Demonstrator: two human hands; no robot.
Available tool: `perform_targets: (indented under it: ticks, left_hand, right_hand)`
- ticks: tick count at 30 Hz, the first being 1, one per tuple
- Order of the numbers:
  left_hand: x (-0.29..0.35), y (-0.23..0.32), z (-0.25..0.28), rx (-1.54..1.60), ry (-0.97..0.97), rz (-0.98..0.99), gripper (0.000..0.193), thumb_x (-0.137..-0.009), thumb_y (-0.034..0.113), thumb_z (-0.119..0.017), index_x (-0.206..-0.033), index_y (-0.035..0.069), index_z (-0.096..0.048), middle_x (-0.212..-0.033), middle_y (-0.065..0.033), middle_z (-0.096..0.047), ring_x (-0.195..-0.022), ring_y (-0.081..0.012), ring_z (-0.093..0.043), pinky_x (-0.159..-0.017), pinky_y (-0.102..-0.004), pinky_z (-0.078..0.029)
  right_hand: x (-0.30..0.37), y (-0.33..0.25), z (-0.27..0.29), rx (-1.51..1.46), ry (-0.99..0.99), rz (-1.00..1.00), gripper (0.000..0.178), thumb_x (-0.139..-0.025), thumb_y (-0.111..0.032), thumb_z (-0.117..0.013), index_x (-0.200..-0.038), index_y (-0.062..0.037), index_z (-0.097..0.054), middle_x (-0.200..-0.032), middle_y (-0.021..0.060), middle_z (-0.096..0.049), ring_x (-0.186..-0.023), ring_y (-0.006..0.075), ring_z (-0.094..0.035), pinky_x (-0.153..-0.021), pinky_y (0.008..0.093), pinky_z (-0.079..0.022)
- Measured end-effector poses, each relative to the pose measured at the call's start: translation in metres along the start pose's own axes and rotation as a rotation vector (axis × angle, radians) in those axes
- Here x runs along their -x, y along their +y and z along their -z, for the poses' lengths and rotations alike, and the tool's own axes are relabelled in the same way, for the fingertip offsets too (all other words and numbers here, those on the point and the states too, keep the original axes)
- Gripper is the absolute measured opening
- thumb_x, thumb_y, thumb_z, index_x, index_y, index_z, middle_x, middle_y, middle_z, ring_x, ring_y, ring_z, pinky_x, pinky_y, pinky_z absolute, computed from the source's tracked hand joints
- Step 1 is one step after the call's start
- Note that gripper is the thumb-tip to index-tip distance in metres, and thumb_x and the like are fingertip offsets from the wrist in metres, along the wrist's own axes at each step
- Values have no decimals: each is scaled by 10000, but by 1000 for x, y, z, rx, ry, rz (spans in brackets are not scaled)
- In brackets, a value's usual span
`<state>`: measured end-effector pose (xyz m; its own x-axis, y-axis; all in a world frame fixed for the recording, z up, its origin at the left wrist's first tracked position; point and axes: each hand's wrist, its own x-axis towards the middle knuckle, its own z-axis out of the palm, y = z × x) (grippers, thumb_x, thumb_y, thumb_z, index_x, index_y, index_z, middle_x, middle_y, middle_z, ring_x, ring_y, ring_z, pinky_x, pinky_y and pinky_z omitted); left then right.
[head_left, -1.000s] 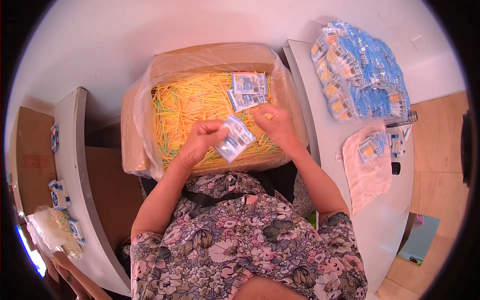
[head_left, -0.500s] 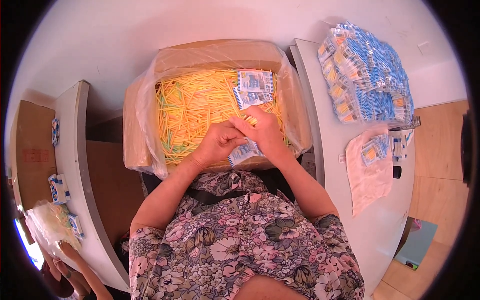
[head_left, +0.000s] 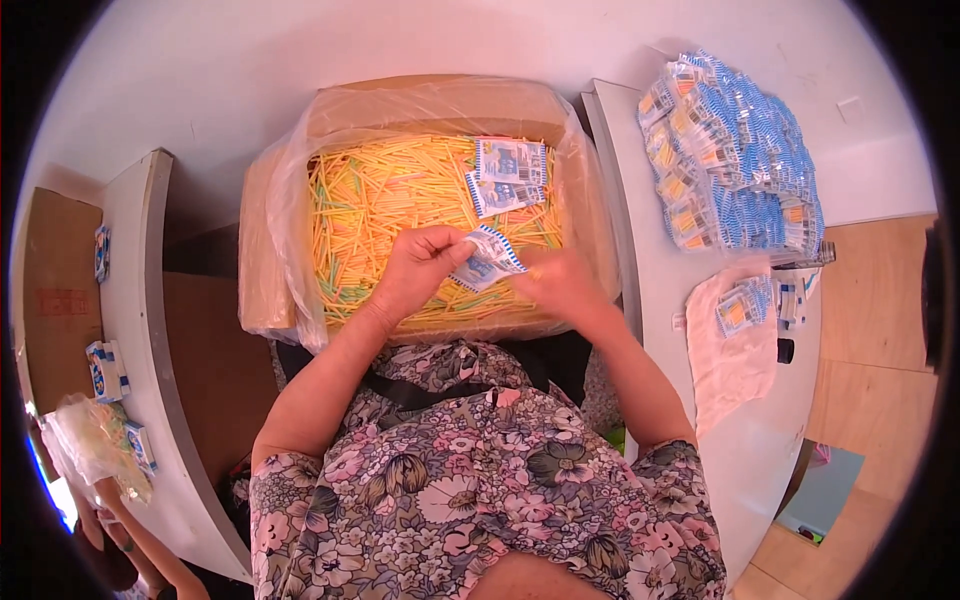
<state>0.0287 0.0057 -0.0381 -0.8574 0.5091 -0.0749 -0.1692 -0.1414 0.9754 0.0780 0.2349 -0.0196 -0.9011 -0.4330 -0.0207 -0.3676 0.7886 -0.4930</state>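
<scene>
Above the near part of a box of thin yellow, orange and green sticks point(head_left: 380, 215), my left hand point(head_left: 415, 272) pinches a small clear packet point(head_left: 487, 262) with blue striped edges. The packet is tilted, one corner pointing up. My right hand point(head_left: 568, 288) is at the packet's right edge, its fingers smeared by motion, so I cannot make out what they hold. Two similar packets lie on the sticks at the right: an upper packet point(head_left: 510, 160) overlaps a lower packet point(head_left: 505, 196).
A clear plastic liner point(head_left: 590, 200) covers the cardboard box's rim. On the right-hand white table point(head_left: 655, 300) stand a big bag of filled packets point(head_left: 740, 160) and a pink cloth point(head_left: 735, 370) with packets on it. Far left, another person's arms point(head_left: 150, 540) are near a plastic bag point(head_left: 95, 440).
My hands have moved apart from being together over the box, where a few sticks showed at my right hand. The packet has come up between them, and my right hand has shifted right and down.
</scene>
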Motion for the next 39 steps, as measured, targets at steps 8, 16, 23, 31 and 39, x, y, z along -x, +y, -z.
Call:
perform_targets:
  ticks: [8,16,23,31,39]
  left_hand:
    - [-2,-4,2,58,43,21,97,-835,3,-661,-923,-22,-694,-859,-42,-691,-788,-99,-622,-748,-237,-502]
    - [-4,4,-5,45,-30,-55,142,-818,-9,-680,-955,9,-710,-927,-68,-696,-852,-99,-619,-788,-244,-504]
    - [-2,2,-4,-116,-97,-55,126,-819,-22,-671,-943,-17,-692,-903,-52,-690,-840,-95,-615,-771,-245,-500]
    - [-2,2,-4,-146,-62,-60,116,-830,10,-670,-942,-15,-690,-857,-39,-695,-809,-84,-614,-754,-240,-496]
    - [-2,2,-1,-189,-57,-103,127,-839,-5,-653,-960,-16,-690,-864,-20,-686,-820,-75,-595,-761,-236,-484]
  right_hand:
    - [-26,-21,61,-1182,97,-379,146,-866,-147,-655,-765,-75,-577,-645,-44,-520,-515,14,-448,-427,188,-297]
    - [-53,-28,67,-920,46,-393,177,-847,-182,-661,-743,-53,-599,-638,-30,-527,-538,33,-453,-457,223,-327]
    - [-72,-39,67,-324,99,-185,332,-752,-275,-627,-689,46,-574,-565,200,-500,-543,297,-504,-550,409,-420]
    - [-80,-51,75,-217,104,-39,292,-802,-260,-631,-707,10,-577,-548,132,-425,-508,203,-400,-503,347,-364]
    - [-87,-59,78,-114,81,62,326,-787,-255,-579,-611,17,-544,-564,206,-511,-553,372,-532,-548,451,-418]
